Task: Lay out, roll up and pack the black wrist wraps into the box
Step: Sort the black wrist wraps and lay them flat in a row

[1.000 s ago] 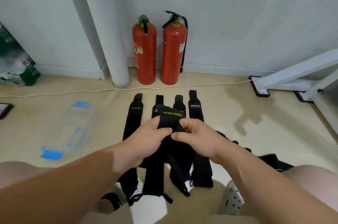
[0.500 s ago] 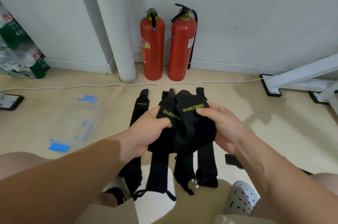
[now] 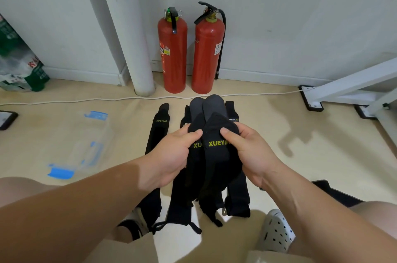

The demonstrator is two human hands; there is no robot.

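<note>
Head view: my left hand [image 3: 171, 155] and right hand [image 3: 249, 151] pinch two wraps [image 3: 214, 161], fingers [image 3: 194, 133] curled, raised between them; other wraps [image 3: 160, 127] lie flat below, none rolled, box [image 3: 86, 144] left of fingers seemingly empty.

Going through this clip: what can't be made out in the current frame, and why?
Head view:
- Held wraps: the left hand and right hand cover them; count unclear, lettering partly hidden.
- Floor wraps: the middle ones hidden behind the held wraps.
- Clear box: transparent, faint; lid state unclear.
- Black item: behind the right forearm.
</note>
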